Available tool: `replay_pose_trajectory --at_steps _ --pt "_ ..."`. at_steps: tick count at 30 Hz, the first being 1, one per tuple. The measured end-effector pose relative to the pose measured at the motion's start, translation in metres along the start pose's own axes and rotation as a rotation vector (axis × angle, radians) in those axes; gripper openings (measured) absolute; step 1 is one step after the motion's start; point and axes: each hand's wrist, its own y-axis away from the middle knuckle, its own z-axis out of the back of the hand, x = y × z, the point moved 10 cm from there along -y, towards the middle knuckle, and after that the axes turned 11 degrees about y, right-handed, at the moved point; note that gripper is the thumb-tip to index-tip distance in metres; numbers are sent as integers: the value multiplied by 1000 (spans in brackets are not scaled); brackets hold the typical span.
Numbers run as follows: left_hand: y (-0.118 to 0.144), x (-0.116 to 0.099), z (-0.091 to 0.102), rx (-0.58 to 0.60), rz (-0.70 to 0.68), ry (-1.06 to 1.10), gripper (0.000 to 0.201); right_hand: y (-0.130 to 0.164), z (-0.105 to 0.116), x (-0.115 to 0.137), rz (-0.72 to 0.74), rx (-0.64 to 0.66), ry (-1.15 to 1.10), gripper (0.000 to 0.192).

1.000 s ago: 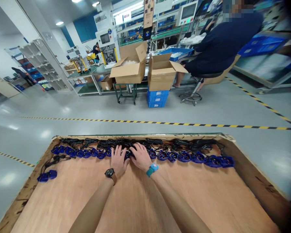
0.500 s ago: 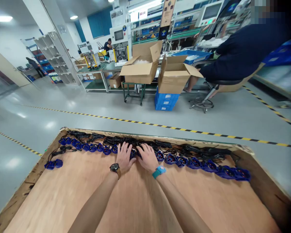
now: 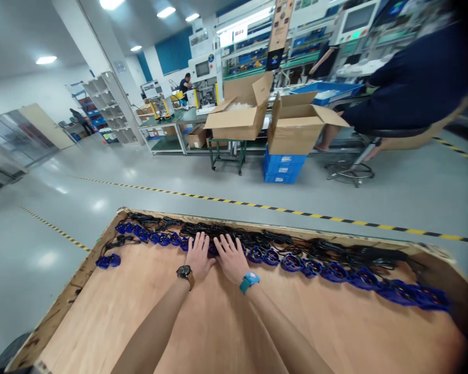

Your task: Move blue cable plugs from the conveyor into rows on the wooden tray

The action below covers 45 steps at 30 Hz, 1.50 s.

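Observation:
A row of blue round housings (image 3: 292,262) with black cables (image 3: 269,239) runs along the far wall of a shallow wooden box (image 3: 148,311). My left hand (image 3: 198,258) lies over the middle of this row, its fingers stretched toward the cables. Beside it, my right hand (image 3: 232,258) rests palm down with fingers spread over the housings and cables. The thumbs point toward each other near one partly covered blue housing (image 3: 212,248). Neither hand is wrapped around anything. Two more blue housings (image 3: 108,261) sit apart near the left wall.
Beyond the box, yellow-black tape (image 3: 257,204) crosses the floor. Open cardboard cartons (image 3: 234,122) stand on a green cart and on blue crates (image 3: 283,166). A co-worker in dark clothing (image 3: 417,83) sits on a stool at right; workbenches with machines (image 3: 206,96) line the back.
The view has turned left, so the scene sits further right. Both hands have shifted left along the row, and another housing shows to the right of my right hand.

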Motion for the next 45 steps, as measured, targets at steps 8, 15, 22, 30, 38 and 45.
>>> replay_pose_trajectory --at_steps 8,15,22,30,38,45 --pt "105 71 51 13 101 21 73 -1 -16 -1 5 -128 89 54" --pt "239 275 103 -219 576 -91 63 10 -8 33 -127 -291 -55 58" --pt "228 371 105 -384 763 -33 55 -81 -15 263 88 -175 -285 43" --pt "223 376 93 -386 515 74 48 -230 -63 425 205 118 -167 41" --pt "205 387 88 -370 373 158 47 -225 -91 392 -52 180 38 31" --pt "178 402 87 -370 424 109 53 -245 -91 392 45 160 -42 26"
